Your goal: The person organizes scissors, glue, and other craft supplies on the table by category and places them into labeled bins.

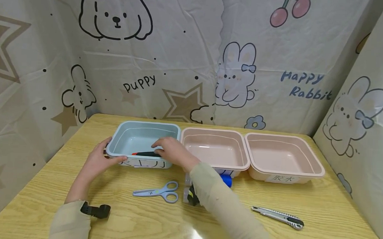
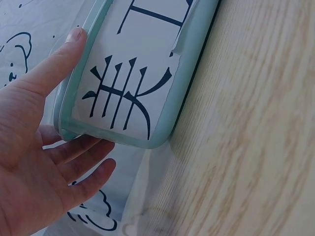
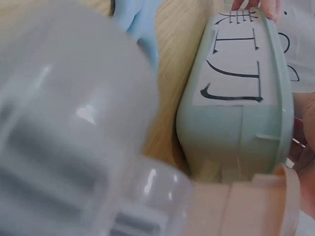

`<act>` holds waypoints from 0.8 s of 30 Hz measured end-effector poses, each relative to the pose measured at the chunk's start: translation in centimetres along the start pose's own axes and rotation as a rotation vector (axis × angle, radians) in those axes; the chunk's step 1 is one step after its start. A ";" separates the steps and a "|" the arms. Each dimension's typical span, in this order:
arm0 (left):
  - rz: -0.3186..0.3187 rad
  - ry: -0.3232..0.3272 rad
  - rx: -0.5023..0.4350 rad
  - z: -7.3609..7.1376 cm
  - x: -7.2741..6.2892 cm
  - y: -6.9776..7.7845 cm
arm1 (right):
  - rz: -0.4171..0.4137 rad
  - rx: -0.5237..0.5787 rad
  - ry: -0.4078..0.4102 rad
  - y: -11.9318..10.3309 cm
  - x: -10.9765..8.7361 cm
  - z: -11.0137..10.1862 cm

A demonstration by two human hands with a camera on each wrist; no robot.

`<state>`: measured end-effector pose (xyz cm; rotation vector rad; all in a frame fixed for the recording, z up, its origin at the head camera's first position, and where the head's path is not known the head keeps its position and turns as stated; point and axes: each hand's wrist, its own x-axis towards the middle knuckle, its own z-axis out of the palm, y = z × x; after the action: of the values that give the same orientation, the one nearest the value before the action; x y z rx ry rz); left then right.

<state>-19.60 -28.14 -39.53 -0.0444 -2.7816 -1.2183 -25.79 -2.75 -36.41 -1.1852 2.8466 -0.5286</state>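
Note:
A light blue bin (image 1: 114, 150) with a white label (image 2: 123, 88) on its front stands at the left of the table. My left hand (image 1: 96, 162) holds its front left corner, thumb along the front rim and fingers around the left end. Inside, a slim black tool (image 1: 146, 153) with a red end lies just behind the front rim, partly hidden. My right hand (image 1: 172, 152) is over the bin's right front, index finger and thumb apart, thumb close by the tool's right end. Light blue scissors (image 1: 158, 192) lie on the table in front of the bin.
Two pink bins, the middle one (image 1: 214, 148) and the right one (image 1: 282, 154), stand in the same row. A silver utility knife (image 1: 278, 217) lies at front right. Beneath the right sleeve show a blue item (image 1: 226, 180) and a black item (image 1: 192, 197). Printed cloth hangs behind.

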 end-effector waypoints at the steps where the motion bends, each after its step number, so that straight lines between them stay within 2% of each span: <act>1: -0.001 0.000 0.000 0.0 0.0 0.0 | -0.007 0.001 0.002 0.1 -0.2 -0.2; 10: -0.011 -0.005 -0.006 0.0 0.0 0.1 | -0.050 0.029 0.034 1.6 -3.6 -2.9; 18: -0.008 -0.005 -0.002 -0.1 -0.2 0.2 | -0.128 -0.012 0.146 3.5 -7.2 -4.5; 24: -0.005 -0.009 -0.004 -0.2 -0.2 0.3 | -0.064 -0.024 0.169 4.8 -10.5 -5.5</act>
<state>-19.40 -28.10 -39.19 -0.0438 -2.7883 -1.2279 -22.33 9.31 -33.93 -1.2997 2.9705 -0.6274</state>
